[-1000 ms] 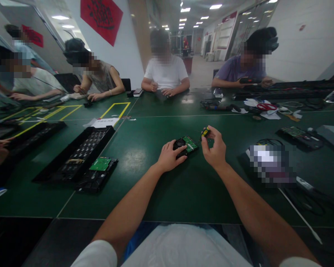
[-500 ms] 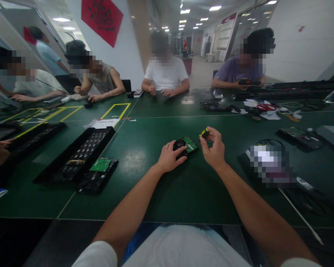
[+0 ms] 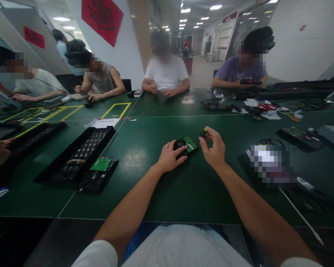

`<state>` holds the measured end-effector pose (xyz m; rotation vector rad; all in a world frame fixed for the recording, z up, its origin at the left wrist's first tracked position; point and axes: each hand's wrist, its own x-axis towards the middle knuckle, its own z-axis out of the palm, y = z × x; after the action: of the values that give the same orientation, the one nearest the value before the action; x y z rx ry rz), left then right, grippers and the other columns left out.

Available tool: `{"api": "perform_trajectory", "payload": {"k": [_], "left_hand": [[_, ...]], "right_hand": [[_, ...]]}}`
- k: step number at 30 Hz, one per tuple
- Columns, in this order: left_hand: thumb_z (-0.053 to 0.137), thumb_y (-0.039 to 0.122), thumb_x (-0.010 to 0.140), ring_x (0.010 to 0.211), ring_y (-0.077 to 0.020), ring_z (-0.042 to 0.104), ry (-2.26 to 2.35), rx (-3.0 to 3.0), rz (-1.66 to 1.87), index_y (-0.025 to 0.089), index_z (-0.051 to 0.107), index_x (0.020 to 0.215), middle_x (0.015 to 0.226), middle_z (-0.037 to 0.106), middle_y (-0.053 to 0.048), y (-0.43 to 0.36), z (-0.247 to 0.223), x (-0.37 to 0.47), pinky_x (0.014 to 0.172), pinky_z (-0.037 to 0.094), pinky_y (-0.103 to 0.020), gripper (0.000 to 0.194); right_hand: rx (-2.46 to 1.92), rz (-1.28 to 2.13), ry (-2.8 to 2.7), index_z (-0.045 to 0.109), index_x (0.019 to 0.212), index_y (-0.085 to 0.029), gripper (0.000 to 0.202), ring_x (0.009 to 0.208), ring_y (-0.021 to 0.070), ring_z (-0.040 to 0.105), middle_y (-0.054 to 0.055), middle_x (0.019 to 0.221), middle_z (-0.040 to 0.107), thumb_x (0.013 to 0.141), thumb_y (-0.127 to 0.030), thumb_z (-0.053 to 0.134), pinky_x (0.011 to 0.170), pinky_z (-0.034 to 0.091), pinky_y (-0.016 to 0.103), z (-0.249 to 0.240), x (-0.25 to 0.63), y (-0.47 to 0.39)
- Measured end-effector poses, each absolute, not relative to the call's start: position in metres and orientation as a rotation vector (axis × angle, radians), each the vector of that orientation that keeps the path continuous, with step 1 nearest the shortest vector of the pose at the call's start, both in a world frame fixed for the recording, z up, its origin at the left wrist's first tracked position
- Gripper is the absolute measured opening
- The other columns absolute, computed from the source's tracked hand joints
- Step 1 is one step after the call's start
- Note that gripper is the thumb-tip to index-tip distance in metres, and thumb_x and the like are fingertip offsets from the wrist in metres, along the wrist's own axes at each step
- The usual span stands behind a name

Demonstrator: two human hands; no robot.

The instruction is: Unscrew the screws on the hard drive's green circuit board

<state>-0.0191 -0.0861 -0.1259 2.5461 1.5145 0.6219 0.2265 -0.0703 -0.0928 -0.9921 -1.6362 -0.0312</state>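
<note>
A black hard drive with a green circuit board (image 3: 191, 144) lies on the green table in front of me. My left hand (image 3: 170, 157) grips its near left side, with the fingers over the top and the thumb along the near edge. Between the thumb and fingertips of my right hand (image 3: 213, 147) is a short screwdriver with a black and yellow handle (image 3: 204, 132). It is held tilted at the drive's right end. The screwdriver's tip is too small and dark to make out, so I cannot tell whether it touches the drive.
To the left lie a long black tray (image 3: 80, 154) and another hard drive (image 3: 98, 176). On the right are a further drive (image 3: 299, 137), a partly blurred package (image 3: 246, 159) and cables (image 3: 308, 196). Red-handled scissors (image 3: 267, 106) lie farther back. Several people sit around the table.
The screwdriver handle has turned in my right fingers, showing less yellow now. My left hand and the drive stay in place. A person walking at the back left has moved right.
</note>
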Motion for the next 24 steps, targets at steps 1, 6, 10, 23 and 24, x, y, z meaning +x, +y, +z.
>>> {"api": "perform_trajectory", "payload": {"k": [1,6,10,23,24], "left_hand": [[0.067,0.058,0.100,0.154,-0.0404,0.034,1.515,2.544,0.623,0.041,0.060,0.154,0.168,0.037,-0.010,-0.0862,-0.1259,-0.0191,0.123,0.033,-0.060,0.057],[0.067,0.057,0.100,0.154,-0.0401,0.035,1.512,2.552,0.610,0.040,0.059,0.154,0.168,0.037,-0.011,-0.0861,-0.1248,-0.0189,0.123,0.034,-0.060,0.057],[0.066,0.057,0.100,0.154,-0.0397,0.035,1.513,2.550,0.614,0.040,0.059,0.154,0.168,0.037,-0.011,-0.0862,-0.1251,-0.0191,0.123,0.034,-0.060,0.057],[0.066,0.057,0.100,0.154,-0.0403,0.035,1.514,2.558,0.628,0.041,0.059,0.154,0.168,0.037,-0.011,-0.0851,-0.1285,-0.0196,0.122,0.034,-0.061,0.057],[0.066,0.057,0.100,0.153,-0.0402,0.035,1.512,2.557,0.630,0.041,0.059,0.154,0.168,0.037,-0.010,-0.0852,-0.1284,-0.0196,0.122,0.034,-0.060,0.057]], "right_hand": [[-0.991,-0.039,-1.640,0.053,0.150,-0.032,0.051,0.100,0.0255,0.074,0.010,0.132,0.071,0.101,-0.037,0.067,0.094,0.066,0.050,-0.0928,0.2267,-0.0703],[-0.963,0.052,-1.582,0.050,0.152,-0.031,0.053,0.104,0.0250,0.075,0.010,0.138,0.069,0.102,-0.034,0.065,0.095,0.065,0.047,-0.0936,0.2260,-0.0692],[-0.954,0.031,-1.575,0.054,0.147,-0.031,0.051,0.101,0.0248,0.075,0.009,0.131,0.070,0.099,-0.035,0.070,0.092,0.066,0.046,-0.0937,0.2255,-0.0693],[-0.976,-0.002,-1.573,0.053,0.148,-0.030,0.051,0.103,0.0260,0.074,0.010,0.134,0.070,0.100,-0.036,0.069,0.090,0.066,0.047,-0.0924,0.2251,-0.0703],[-0.974,0.004,-1.575,0.052,0.149,-0.030,0.051,0.105,0.0264,0.074,0.011,0.135,0.069,0.100,-0.036,0.069,0.091,0.066,0.048,-0.0929,0.2250,-0.0700]]}}
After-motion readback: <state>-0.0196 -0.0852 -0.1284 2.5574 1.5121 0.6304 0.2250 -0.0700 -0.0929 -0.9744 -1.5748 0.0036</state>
